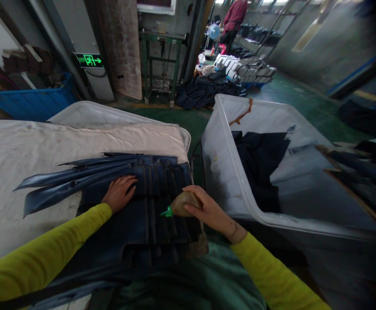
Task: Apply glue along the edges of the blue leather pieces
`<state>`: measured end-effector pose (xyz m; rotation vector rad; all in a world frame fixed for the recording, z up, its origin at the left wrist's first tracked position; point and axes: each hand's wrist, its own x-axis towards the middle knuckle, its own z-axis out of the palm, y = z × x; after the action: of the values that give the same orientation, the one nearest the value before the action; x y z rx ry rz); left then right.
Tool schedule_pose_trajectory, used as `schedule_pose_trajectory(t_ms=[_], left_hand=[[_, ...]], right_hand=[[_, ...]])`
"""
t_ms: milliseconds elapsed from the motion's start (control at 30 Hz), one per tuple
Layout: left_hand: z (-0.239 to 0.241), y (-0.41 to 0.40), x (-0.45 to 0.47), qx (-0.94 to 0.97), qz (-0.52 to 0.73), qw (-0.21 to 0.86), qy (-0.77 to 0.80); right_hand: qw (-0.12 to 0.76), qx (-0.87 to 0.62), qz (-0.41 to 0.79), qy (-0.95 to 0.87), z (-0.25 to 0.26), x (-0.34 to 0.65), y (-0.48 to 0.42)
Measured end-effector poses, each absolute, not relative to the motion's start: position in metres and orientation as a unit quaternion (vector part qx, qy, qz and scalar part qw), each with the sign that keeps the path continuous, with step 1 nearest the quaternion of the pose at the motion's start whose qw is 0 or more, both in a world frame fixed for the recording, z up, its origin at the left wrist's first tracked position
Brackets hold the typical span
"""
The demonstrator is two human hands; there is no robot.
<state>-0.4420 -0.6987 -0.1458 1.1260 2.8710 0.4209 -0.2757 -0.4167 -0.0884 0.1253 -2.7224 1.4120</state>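
Dark blue denim pieces [136, 219] lie overlapped in stepped rows on the cloth-covered table. My left hand [120, 193] rests flat on them, its fingers stretched toward the layered edges. In my right hand [209, 209] is a brownish squeeze bottle [185, 203], tilted so that its green nozzle points left and down over the stepped edges. Whether the nozzle touches the fabric I cannot tell. Long denim strips [55, 185] fan out to the left beyond my left hand.
A pale cloth [20, 150] covers the table. Right of it stands a large white bin [226, 163] with dark fabric [262, 159] inside. A blue bin [29, 103] is at the left. Fabric piles [207, 88] and a person in red [235, 17] are farther back.
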Motion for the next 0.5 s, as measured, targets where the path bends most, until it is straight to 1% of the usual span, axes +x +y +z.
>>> schedule_pose_trajectory(t_ms=[100, 300, 500], left_hand=[[-0.146, -0.698, -0.442, 0.363, 0.135, 0.012, 0.922], [-0.144, -0.698, -0.441, 0.364, 0.137, 0.011, 0.921], [-0.145, -0.698, -0.442, 0.361, 0.135, 0.018, 0.923]], right_hand=[[0.028, 0.049, 0.463, -0.884, -0.087, -0.275, -0.417], [0.11, 0.027, 0.454, -0.884, -0.097, -0.288, -0.42], [0.109, 0.04, 0.46, -0.88, -0.103, -0.293, -0.418]])
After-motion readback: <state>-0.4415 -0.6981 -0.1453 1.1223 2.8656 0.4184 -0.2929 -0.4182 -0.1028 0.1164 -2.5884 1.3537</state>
